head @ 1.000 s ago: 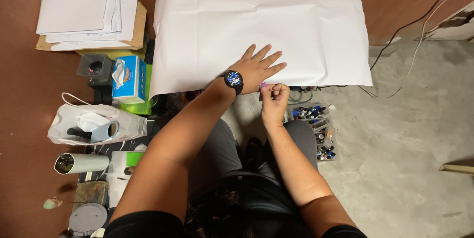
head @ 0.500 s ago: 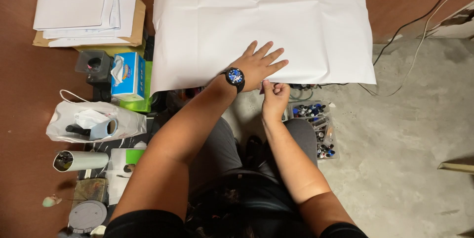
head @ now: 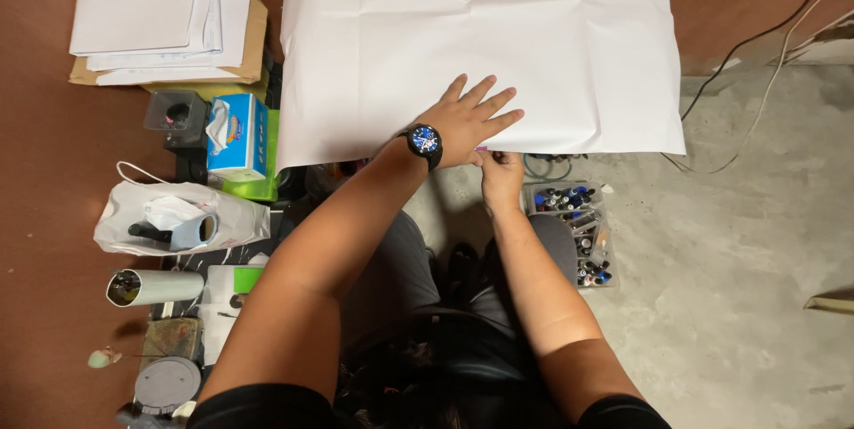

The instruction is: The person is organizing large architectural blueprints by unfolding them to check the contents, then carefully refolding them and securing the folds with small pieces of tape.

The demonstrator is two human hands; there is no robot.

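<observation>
Pinning the sheet

We press our left hand (head: 467, 119), fingers spread, flat on the paper (head: 485, 42) to hold it still; just below it, our right hand (head: 503, 171) pinches something small and purple at the paper's near edge.

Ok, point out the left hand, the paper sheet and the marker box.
left hand (head: 467, 122), head view, back of the hand.
paper sheet (head: 480, 28), head view, bare middle of the sheet.
marker box (head: 578, 233), head view, markers inside the clear box.
</observation>
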